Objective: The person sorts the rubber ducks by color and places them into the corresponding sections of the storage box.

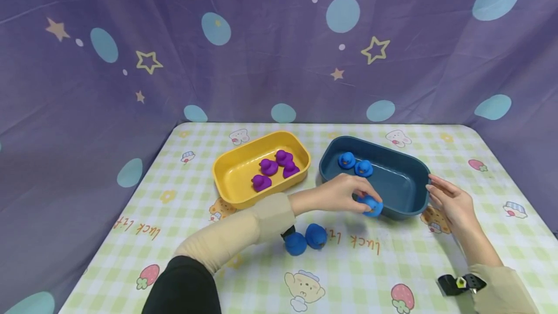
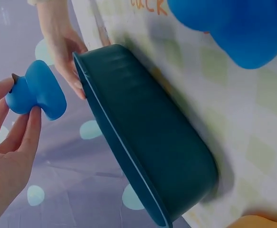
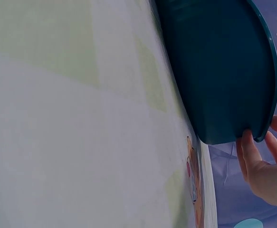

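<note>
Currently, left hand (image 1: 342,194): thumb and fingertips clamped on a blue duck (image 1: 372,206)
Held duck: up off the tablecloth (image 1: 348,280), by the near side of the teal tray (image 1: 394,185), apart from its rim
Right hand (image 1: 454,206): at the right end of the teal tray, thumb and fingers pinching its rim
Teal tray: two blue ducks (image 1: 364,168) inside, side by side, toward the left end
Yellow tray (image 1: 237,173): left of the teal one, four purple ducks (image 1: 268,167) inside
Loose blue ducks (image 1: 316,236): two, close together on the tablecloth, near the left sleeve (image 1: 274,214)
</note>
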The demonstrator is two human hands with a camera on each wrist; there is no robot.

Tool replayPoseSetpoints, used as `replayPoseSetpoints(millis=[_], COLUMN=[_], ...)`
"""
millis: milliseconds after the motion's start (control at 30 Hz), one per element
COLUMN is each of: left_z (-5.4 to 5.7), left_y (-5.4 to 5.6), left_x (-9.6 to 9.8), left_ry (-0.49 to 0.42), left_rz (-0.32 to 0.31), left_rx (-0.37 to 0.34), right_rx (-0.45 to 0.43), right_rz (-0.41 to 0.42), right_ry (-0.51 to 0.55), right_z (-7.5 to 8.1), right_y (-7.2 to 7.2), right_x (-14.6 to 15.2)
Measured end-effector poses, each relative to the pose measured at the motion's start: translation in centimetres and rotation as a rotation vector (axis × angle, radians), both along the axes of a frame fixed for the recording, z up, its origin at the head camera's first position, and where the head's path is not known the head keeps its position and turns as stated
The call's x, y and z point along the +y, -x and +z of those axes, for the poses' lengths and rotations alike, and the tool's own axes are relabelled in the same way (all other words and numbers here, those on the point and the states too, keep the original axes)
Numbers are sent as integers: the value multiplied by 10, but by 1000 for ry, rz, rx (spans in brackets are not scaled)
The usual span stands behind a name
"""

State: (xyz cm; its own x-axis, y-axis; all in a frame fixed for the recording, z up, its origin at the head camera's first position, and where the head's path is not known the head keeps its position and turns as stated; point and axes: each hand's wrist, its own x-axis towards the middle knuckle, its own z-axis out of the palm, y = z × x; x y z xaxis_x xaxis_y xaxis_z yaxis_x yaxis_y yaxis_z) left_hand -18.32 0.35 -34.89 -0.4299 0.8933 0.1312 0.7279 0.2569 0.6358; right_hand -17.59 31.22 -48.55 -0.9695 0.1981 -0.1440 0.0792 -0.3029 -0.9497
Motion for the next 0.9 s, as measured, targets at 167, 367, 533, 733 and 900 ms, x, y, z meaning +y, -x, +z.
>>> replayPoseSetpoints(millis=[167, 367, 533, 733, 900], left_z=[-2, -1, -1, -3, -3], left_y=[6, 14, 23, 31, 37], left_x=[6, 15, 20, 26, 32], left_ry=[-10, 36, 66, 80, 132], left_rz=[7, 36, 38, 39, 56], left_rx=[-1, 24, 42, 27, 45], right_rx=[29, 38, 31, 22, 29], right_rz=[13, 32, 39, 32, 29], right_ry=[40, 62, 46, 3, -2], right_z=[2, 5, 15, 22, 16], right_y=[-1, -3, -7, -11, -8], right_x=[0, -1, -5, -10, -7])
